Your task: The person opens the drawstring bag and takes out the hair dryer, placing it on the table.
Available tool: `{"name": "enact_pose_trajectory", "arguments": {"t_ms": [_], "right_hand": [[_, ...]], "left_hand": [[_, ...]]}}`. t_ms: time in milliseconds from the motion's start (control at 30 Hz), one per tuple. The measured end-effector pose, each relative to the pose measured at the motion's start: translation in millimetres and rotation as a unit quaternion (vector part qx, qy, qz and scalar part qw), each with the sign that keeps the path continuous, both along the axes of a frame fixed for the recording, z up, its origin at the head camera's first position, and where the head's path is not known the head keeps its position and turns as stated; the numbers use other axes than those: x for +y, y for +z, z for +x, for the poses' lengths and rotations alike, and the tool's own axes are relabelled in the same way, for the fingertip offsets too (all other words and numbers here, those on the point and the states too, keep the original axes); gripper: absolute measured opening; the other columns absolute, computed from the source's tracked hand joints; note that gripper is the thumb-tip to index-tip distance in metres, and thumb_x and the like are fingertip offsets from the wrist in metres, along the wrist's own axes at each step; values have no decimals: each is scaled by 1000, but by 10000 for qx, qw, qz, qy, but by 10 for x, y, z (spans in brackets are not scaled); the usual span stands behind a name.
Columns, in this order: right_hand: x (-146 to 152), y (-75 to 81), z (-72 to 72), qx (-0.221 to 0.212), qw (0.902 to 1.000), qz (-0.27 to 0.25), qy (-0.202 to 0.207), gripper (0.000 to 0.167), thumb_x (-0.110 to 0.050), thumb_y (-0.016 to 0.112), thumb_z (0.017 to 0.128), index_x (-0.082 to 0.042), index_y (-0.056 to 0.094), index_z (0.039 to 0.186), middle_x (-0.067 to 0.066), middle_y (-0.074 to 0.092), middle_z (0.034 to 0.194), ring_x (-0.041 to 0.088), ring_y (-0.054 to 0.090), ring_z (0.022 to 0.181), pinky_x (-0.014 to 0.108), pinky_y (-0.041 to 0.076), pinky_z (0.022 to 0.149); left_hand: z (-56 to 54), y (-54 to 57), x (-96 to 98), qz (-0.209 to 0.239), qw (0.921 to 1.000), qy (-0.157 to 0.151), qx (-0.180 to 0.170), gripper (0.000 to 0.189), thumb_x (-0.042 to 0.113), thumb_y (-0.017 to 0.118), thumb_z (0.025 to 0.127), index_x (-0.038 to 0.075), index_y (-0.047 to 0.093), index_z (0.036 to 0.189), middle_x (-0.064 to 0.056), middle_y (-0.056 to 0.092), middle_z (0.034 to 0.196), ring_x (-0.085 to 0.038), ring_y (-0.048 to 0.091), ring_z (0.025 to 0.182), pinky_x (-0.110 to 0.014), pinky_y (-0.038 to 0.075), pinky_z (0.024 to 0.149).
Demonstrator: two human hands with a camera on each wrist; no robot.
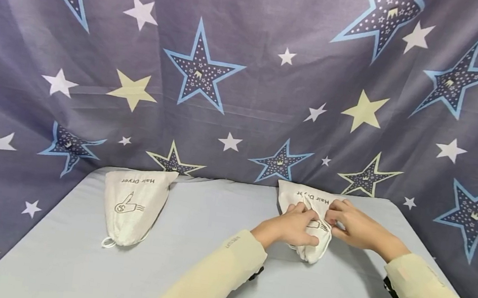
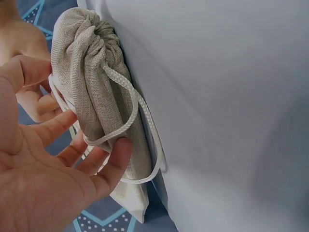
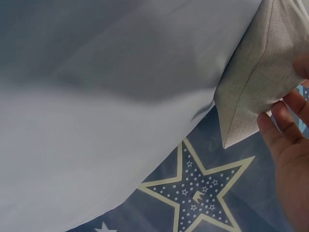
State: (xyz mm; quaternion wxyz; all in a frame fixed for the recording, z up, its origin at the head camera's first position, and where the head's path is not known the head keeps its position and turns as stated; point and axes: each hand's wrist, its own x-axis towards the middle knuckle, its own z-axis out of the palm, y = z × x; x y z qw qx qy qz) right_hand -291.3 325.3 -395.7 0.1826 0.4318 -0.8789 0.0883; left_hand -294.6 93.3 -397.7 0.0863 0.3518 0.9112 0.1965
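Observation:
A light linen drawstring bag (image 1: 319, 241) printed "Hair Dryer" lies at the back right of the covered table, its gathered end toward me. My left hand (image 1: 294, 225) lies over it; in the left wrist view the loosely bent fingers (image 2: 118, 157) touch the fabric beside the white cord (image 2: 128, 116), and the thumb is at the bag's edge. My right hand (image 1: 357, 225) is at the bag's right side with bent fingers and thumb at its edge by the cord. In the right wrist view its fingertips (image 3: 265, 123) meet the cloth. The bag's contents are hidden.
A second linen bag (image 1: 138, 206) with the same print lies at the back left, a cord loop at its near end. The table (image 1: 207, 264) has a pale grey cover. Behind it hangs a dark curtain (image 1: 245, 95) patterned with stars.

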Motion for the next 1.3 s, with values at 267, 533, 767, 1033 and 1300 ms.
{"name": "enact_pose_trajectory", "arguments": {"t_ms": [267, 533, 767, 1033, 1300], "right_hand": [[104, 30, 36, -35, 9999, -110, -101, 34, -1, 72, 73, -27, 50, 77, -7, 53, 94, 9, 44, 89, 33, 41, 76], [191, 13, 38, -16, 9998, -100, -173, 36, -1, 74, 75, -28, 51, 77, -7, 54, 93, 8, 43, 86, 31, 40, 73], [221, -10, 31, 25, 9997, -108, -232, 35, -2, 75, 75, -29, 53, 78, -8, 55, 93, 8, 45, 86, 32, 41, 73], [217, 3, 59, 161, 9996, -132, -165, 27, -7, 81, 72, -25, 63, 80, -5, 61, 96, 14, 56, 88, 39, 50, 76], [226, 84, 124, 6, 9990, -171, -420, 30, -1, 81, 71, -24, 68, 84, -8, 63, 93, 15, 61, 86, 38, 53, 76]], "left_hand": [[-9, -9, 142, 33, 10000, -1, 14, 59, 47, 70, 90, 23, 54, 142, 0, 45, 130, -13, 40, 113, -27, 44, 98], [11, -2, 241, 17, 9999, 141, -52, 59, 48, 70, 90, 25, 54, 142, 1, 44, 129, -13, 40, 113, -27, 45, 96], [24, -5, 268, 0, 9998, 191, -52, 60, 49, 70, 90, 25, 54, 142, 1, 44, 131, -14, 40, 114, -28, 45, 96], [51, -10, 221, -64, 9999, -13, 112, 60, 47, 67, 94, 20, 52, 145, 0, 44, 132, -13, 39, 117, -26, 44, 101], [82, 6, 127, -242, 9982, -325, 434, 57, 39, 74, 89, 21, 55, 139, -1, 44, 135, -14, 38, 114, -23, 41, 97]]}}
